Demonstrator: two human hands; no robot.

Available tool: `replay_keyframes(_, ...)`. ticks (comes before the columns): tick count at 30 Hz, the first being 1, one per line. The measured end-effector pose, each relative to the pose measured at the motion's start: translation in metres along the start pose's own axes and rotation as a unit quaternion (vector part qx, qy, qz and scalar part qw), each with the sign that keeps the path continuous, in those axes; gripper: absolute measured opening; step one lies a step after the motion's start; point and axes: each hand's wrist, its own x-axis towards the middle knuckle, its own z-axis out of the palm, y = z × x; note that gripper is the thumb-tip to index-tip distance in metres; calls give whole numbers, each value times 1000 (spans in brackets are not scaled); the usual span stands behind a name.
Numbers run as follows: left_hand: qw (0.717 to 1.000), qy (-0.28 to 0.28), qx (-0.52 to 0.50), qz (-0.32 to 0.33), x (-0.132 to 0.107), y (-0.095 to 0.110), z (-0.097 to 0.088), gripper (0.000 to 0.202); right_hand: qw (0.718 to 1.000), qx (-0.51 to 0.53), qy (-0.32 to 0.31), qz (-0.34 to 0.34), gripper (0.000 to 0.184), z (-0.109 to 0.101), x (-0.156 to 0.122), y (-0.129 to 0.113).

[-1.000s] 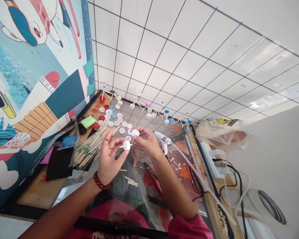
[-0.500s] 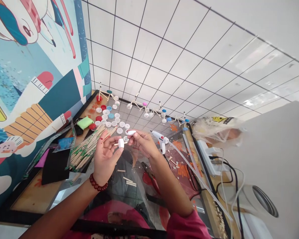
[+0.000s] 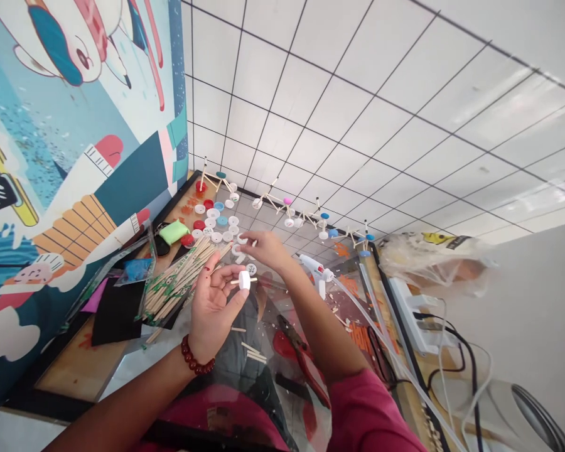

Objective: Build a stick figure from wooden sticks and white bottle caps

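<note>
Left hand (image 3: 216,306): grip pinches white cap (image 3: 244,280), stick (image 3: 235,282) showing either side. Right hand (image 3: 267,250) near loose caps (image 3: 228,236); its grip, cannot tell.

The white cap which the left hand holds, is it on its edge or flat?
On edge: the white cap in the left hand looks taller than wide.
</note>
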Motion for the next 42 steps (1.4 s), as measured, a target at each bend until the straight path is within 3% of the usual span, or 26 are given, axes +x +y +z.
replay_keyframes(2, 1000, 4, -2, 11, 1, 2, 0, 69, 996, -71, 9, -59, 22, 5, 30, -12)
replay_keyframes(6, 999, 17, 9, 34, 5, 4, -3, 70, 988, -114, -18, -107, 30, 28, 78, -32)
replay_keyframes(11, 999, 18, 25, 27, 7, 4, -5, 70, 992, -54, 1, -115, 20, 46, 98, -33)
replay_keyframes(14, 999, 13, 19, 28, 6, 5, -5, 70, 993, 12, 30, -114, 17, 37, 84, -26)
replay_keyframes(16, 1000, 11, 13, 22, 5, 5, -5, 70, 985, 125, 30, -114, 22, 25, 62, -21)
replay_keyframes(19, 1000, 0, 1, 17, 3, 3, -5, 70, 899, 429, -3, -88, 28, 6, 21, -15)
replay_keyframes(21, 1000, -9, -7, 14, 1, 0, -4, 70, 852, 520, -4, -59, 37, -3, -4, -14)
replay_keyframes(26, 1000, -25, 6, 14, 0, -6, -3, 70, 825, 564, 24, -31, 46, -11, -48, -17)
replay_keyframes(32, 996, -48, 70, 23, 4, -19, -6, 76, 848, 525, 72, 15, 50, 4, -106, -10)
replay_keyframes(36, 977, -99, 185, 28, 4, -30, -11, 77, 883, 456, 111, 27, 38, 15, -147, 4)
replay_keyframes(39, 937, -148, 313, 42, 4, -35, -16, 79, 940, 297, 168, 13, 27, 17, -169, 19)
replay_keyframes(42, 900, -187, 390, 58, 3, -38, -20, 79, 981, 116, 154, 6, 24, 17, -178, 33)
